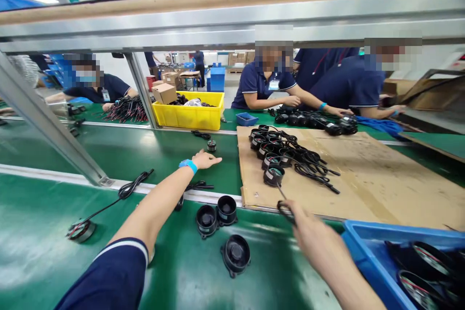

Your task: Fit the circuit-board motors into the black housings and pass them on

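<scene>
My left hand reaches over the green belt with its fingers apart and holds nothing. Just beyond it sits a small round motor part. My right hand, a little blurred, is closed on a black cable near the cardboard's front edge. That cable runs up to a black fan, the nearest of several on the cardboard sheet. Between my arms, three black fan housings stand on the green table. A motor with a coiled cable lies at the left.
A blue bin of fans is at the lower right. Beyond the belt stand a yellow crate and a small blue tray. Metal posts and a crossbeam frame the station. Several people work opposite.
</scene>
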`<state>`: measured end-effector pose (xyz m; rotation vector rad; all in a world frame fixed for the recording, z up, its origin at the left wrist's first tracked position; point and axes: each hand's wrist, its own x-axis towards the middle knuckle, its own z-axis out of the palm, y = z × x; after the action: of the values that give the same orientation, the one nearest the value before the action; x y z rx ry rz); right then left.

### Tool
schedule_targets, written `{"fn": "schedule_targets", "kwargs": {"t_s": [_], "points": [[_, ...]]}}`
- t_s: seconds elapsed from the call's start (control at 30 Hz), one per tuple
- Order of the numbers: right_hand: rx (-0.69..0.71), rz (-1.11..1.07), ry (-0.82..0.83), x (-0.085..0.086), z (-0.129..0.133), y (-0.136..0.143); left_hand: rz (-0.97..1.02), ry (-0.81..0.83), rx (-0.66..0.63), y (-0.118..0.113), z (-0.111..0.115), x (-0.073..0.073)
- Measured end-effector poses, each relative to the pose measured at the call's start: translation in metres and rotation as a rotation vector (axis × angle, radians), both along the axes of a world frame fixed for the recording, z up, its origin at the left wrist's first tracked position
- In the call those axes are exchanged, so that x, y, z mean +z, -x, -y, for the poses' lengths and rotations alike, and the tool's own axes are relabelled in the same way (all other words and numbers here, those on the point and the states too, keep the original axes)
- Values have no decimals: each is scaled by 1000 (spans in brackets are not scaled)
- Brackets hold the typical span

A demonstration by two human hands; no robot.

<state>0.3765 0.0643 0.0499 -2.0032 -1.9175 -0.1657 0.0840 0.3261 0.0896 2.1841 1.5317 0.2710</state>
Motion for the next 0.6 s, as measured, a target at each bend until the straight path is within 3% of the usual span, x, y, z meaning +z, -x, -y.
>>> {"fn": "schedule_targets", "kwargs": {"t_s": [0.07, 0.13, 0.2, 0.27, 0.37, 0.5, 0.6], "points": [[-204, 266, -203, 36, 3, -10, -68, 28, 60, -13, -20, -15], [-342, 354, -398, 63, 10, -11, -102, 37, 105, -24, -37, -26], [-281, 331, -486, 71, 20, -3, -103, 30, 120, -33, -51, -33], [-68, 293, -506, 59, 31, 10, -81, 14, 115, -39, -60, -38], [217, 200, -493, 24, 43, 26, -19, -29, 77, -42, -63, -41], [288, -38, -380, -7, 55, 33, 102, -64, -83, -32, -37, -29], [292, -191, -295, -9, 59, 41, 192, -68, -263, -17, 10, -1]]}}
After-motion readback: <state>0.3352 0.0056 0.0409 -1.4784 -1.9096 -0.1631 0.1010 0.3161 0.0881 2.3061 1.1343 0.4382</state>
